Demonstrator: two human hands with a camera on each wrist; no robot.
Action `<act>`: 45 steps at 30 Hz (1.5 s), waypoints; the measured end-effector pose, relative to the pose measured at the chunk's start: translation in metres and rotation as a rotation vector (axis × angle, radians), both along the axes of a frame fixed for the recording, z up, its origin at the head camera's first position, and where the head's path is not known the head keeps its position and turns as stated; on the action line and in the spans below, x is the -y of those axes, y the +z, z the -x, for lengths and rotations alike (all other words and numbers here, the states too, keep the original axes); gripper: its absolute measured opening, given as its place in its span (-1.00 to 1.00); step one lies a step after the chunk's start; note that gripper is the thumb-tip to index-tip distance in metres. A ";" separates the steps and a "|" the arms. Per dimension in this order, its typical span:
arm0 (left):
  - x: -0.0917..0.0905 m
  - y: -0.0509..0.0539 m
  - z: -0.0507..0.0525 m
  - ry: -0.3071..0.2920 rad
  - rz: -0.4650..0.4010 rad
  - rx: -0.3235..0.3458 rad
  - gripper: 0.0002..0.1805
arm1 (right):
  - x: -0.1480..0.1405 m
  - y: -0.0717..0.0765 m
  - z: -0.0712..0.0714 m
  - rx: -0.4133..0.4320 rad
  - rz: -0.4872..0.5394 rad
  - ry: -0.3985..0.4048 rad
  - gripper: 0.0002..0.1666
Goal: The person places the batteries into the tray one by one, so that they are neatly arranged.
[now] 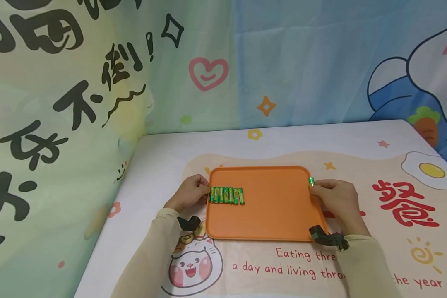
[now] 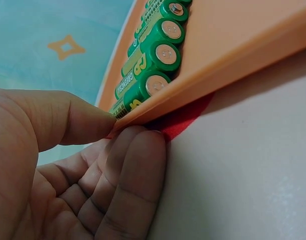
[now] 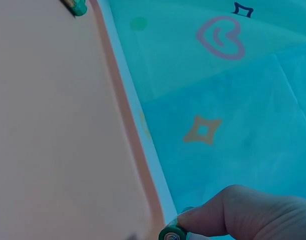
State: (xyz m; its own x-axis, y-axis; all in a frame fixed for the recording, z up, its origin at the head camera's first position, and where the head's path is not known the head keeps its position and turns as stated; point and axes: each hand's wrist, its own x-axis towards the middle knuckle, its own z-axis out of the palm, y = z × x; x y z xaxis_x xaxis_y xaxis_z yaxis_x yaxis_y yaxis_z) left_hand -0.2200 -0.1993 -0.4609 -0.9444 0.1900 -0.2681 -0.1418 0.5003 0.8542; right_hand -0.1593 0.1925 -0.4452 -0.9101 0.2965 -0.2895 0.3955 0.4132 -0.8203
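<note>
A shallow orange tray (image 1: 275, 215) lies on the table, with a side-by-side row of several green batteries (image 1: 225, 195) along its left part. At the tray's left rim, my left hand (image 1: 188, 193) pinches the edge; in the left wrist view the thumb (image 2: 75, 120) lies on top and the fingers are curled below, beside the nearest battery (image 2: 147, 90). Over by the right rim, my right hand (image 1: 337, 200) pinches a single green battery (image 1: 311, 181) between thumb and finger. One end of that battery (image 3: 172, 233) faces the right wrist camera.
The tray rests on a printed tablecloth (image 1: 387, 265) with lettering and cartoon figures. Behind and to the left hangs a printed curtain (image 1: 301, 62). A black wrist device (image 1: 328, 239) on the right sleeve overlaps the tray's front right corner.
</note>
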 end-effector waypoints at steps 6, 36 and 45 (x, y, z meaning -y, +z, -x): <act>0.000 0.000 0.000 -0.001 -0.005 0.001 -0.90 | 0.009 0.003 -0.001 -0.028 -0.059 0.029 -0.44; 0.003 -0.004 0.001 -0.002 -0.010 -0.005 -0.89 | 0.065 -0.007 0.008 -0.069 -0.014 0.136 -0.55; 0.002 -0.005 0.001 0.011 -0.010 -0.003 -0.90 | 0.088 -0.008 0.012 -0.051 0.022 0.164 -0.62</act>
